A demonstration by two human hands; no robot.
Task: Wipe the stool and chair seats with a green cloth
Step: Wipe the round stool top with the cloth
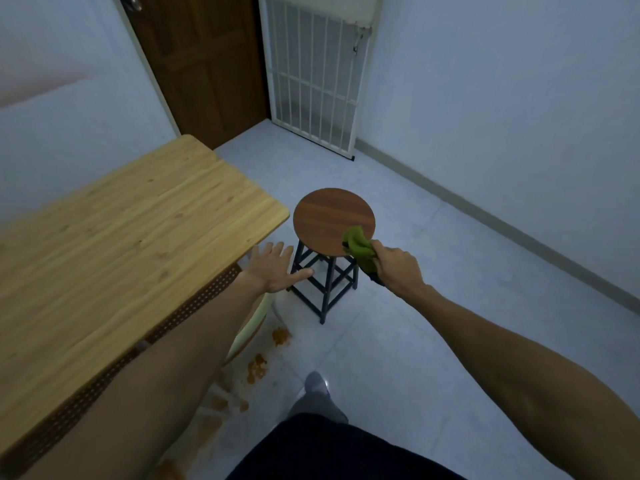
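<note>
A stool (329,216) with a round brown wooden seat and a dark metal frame stands on the pale floor ahead of me. My right hand (396,263) grips a bunched green cloth (356,245), whose end overlaps the seat's near right edge. My left hand (275,265) hovers with fingers spread, palm down, just left of the stool's legs, holding nothing. A pale chair (254,323) is partly visible under the table, mostly hidden by my left forearm.
A light wooden table (121,237) fills the left side, its corner close to the stool. Orange stains (256,367) mark the floor near the chair. A brown door (207,64) and a white barred gate (311,74) stand at the back.
</note>
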